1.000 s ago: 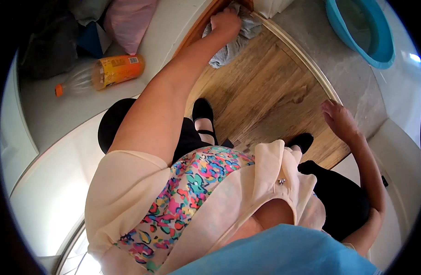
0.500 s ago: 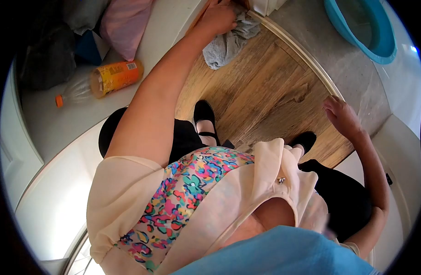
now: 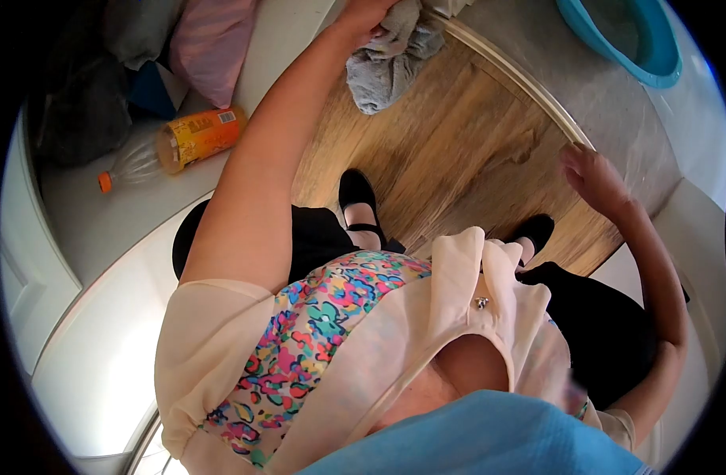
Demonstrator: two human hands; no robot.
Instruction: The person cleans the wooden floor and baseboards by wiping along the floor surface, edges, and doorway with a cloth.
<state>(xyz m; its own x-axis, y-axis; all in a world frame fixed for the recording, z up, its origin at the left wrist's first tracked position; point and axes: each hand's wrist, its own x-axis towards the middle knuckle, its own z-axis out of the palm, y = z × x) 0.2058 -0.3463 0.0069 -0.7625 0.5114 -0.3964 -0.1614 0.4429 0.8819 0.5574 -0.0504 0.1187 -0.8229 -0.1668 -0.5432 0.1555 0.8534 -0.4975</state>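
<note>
At the top, my left hand (image 3: 368,17) is closed on a crumpled grey cloth (image 3: 385,73). The cloth hangs over the wood-look floor (image 3: 450,150); part of this hand is cut off by the frame's upper edge. On the right, my right hand (image 3: 598,184) is held above the floor near the pale threshold strip (image 3: 529,79). Its fingers are curled in and slightly blurred, with nothing visible in them.
An orange-labelled plastic bottle (image 3: 200,138) lies on its side at left, beside a pink bag (image 3: 212,51) and dark bags (image 3: 82,111). A blue basin (image 3: 662,73) stands beyond the strip. My black shoes (image 3: 356,190) are on the wood-look floor.
My left hand has moved slightly left and up with the grey cloth, which now shows more of its folds. My right hand has shifted a little right and up.
</note>
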